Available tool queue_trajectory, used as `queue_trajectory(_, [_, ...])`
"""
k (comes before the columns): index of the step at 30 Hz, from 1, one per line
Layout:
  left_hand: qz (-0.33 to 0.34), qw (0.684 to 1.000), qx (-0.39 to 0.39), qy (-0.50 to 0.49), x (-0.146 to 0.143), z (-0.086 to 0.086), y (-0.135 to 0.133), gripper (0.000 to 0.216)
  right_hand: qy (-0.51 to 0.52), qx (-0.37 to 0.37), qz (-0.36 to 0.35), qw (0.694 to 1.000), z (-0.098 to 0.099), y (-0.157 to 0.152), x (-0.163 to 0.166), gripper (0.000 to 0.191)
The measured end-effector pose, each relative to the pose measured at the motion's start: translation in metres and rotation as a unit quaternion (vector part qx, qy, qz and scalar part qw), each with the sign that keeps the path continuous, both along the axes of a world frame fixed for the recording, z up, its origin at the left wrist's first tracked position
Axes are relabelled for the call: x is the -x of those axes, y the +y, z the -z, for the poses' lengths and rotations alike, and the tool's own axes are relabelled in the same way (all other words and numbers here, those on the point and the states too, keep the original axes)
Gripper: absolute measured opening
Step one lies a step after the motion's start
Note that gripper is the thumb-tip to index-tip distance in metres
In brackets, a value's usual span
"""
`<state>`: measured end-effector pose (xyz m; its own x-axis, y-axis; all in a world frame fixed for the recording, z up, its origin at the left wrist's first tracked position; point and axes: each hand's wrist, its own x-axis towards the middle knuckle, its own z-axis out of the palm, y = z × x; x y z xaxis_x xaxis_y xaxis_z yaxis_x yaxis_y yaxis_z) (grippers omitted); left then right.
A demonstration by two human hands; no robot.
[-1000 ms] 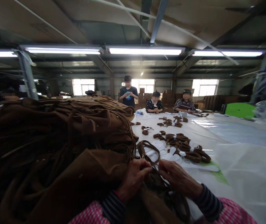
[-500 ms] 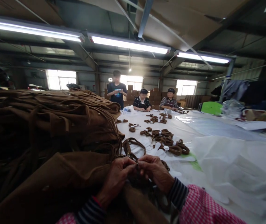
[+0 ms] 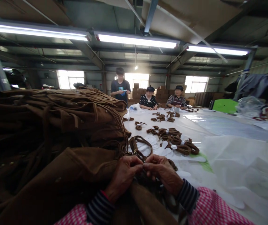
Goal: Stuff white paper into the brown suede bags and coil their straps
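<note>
My left hand (image 3: 124, 175) and my right hand (image 3: 162, 172) meet fingertip to fingertip low in the middle of the view, both closed in a pinch on a brown strap (image 3: 140, 146) that loops up from them. The strap belongs to a brown suede bag (image 3: 82, 175) lying across my lap. What sits exactly between the fingertips is too small to make out. A tall heap of the same brown bags (image 3: 54, 122) fills the left side right beside my left hand.
A long table under white plastic sheet (image 3: 230, 150) runs ahead. Several coiled brown straps (image 3: 178, 145) lie on it past my hands. Three people (image 3: 149, 98) are at the far end. A green box (image 3: 225, 105) stands at the far right.
My hands have drawn together from a little apart until the fingertips touch over the strap. The view has shifted slightly; the people at the far end stay in place.
</note>
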<state>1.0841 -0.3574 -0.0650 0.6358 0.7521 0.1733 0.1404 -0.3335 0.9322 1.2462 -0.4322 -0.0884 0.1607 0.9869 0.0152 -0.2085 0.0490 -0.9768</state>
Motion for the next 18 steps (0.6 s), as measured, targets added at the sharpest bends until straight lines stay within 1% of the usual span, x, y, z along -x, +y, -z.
queue_trajectory(3, [0.01, 1.0, -0.009, 0.01, 0.0009, -0.0008, -0.0002, 0.023, -0.014, 0.001, 0.012, 1.0, -0.0008, -0.0003, 0.0001, 0.034])
queue_trajectory(5, [0.011, 1.0, -0.021, 0.021, 0.0018, -0.0019, -0.0008, 0.024, -0.038, -0.004, 0.006, 0.999, -0.0007, -0.0004, 0.0001, 0.031])
queue_trajectory(11, [0.004, 0.993, -0.089, 0.082, 0.0039, -0.0043, -0.0028, 0.023, -0.072, -0.006, -0.01, 0.997, 0.0021, -0.0015, -0.0005, 0.026])
queue_trajectory(18, [0.005, 0.996, -0.068, 0.061, 0.0037, -0.002, -0.0023, 0.025, -0.061, -0.011, -0.026, 0.998, 0.0015, -0.0019, -0.0004, 0.027])
